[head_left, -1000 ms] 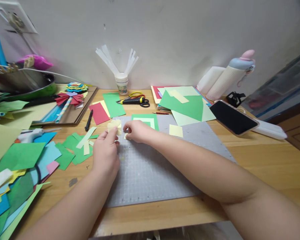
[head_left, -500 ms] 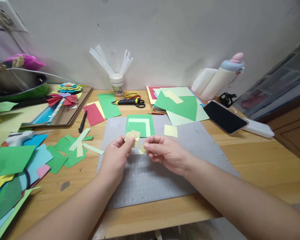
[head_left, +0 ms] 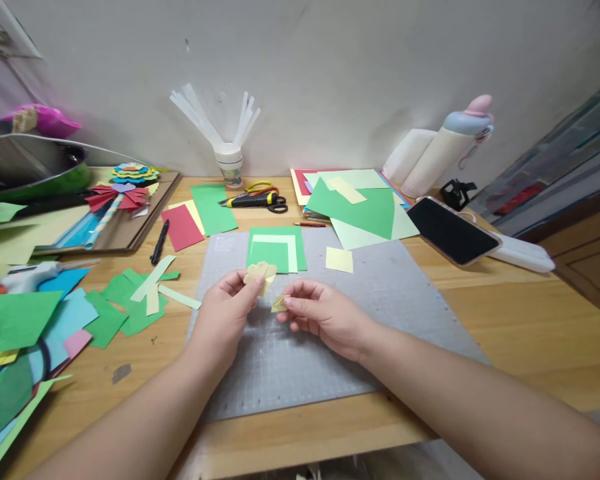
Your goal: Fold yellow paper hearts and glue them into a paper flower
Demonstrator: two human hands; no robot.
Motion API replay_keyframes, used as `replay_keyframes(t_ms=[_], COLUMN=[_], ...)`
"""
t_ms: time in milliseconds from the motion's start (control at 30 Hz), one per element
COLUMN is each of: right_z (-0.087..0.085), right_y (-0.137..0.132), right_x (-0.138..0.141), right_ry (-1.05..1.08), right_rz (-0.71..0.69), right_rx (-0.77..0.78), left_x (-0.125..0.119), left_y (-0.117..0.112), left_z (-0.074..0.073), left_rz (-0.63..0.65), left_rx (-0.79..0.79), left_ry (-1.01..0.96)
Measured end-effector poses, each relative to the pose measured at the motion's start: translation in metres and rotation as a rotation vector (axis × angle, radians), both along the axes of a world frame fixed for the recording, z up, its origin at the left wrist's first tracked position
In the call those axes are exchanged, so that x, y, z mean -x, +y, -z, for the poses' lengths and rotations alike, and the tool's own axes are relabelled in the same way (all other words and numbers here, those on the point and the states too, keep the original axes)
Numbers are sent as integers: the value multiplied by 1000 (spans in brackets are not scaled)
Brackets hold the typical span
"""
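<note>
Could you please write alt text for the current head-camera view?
The person's left hand holds a scalloped yellowish paper piece, the right hand a smaller yellowish paper scrap, above a grey gridded cutting mat. Behind it stands a white patterned cup of white strips; a black phone lies at right.

The head camera looks forward and down across the desk point(head_left: 530, 333).

Over the grey mat point(head_left: 280, 373), your left hand point(head_left: 225, 310) pinches a scalloped yellow paper point(head_left: 261, 272), your right hand point(head_left: 325, 313) a small folded piece point(head_left: 279, 304). A paper cup point(head_left: 229, 175) stands beyond the mat.
</note>
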State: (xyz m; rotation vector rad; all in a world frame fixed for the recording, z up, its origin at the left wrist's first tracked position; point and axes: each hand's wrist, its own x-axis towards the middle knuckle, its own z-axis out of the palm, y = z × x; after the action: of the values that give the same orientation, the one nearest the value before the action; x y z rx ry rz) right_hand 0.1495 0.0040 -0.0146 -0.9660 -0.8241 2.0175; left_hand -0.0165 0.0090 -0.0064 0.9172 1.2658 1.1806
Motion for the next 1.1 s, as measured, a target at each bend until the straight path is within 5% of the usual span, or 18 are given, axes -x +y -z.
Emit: replay_keyframes(t_ms=[333,633,1100], right_z=[-6,-3,-6], right_y=[-2,0,2], right_x=[2,1,-2], right_ry=[-118,-97,-121], right_rz=[141,145,177], right_rx=[-83,-20,-155], left_x=[-6,-9,-9], left_y=[-6,-9,-8], left_z=[-4,-6,-6], left_rz=[90,158,186], left_rx=[6,-32,29], left_ry=[94,83,113])
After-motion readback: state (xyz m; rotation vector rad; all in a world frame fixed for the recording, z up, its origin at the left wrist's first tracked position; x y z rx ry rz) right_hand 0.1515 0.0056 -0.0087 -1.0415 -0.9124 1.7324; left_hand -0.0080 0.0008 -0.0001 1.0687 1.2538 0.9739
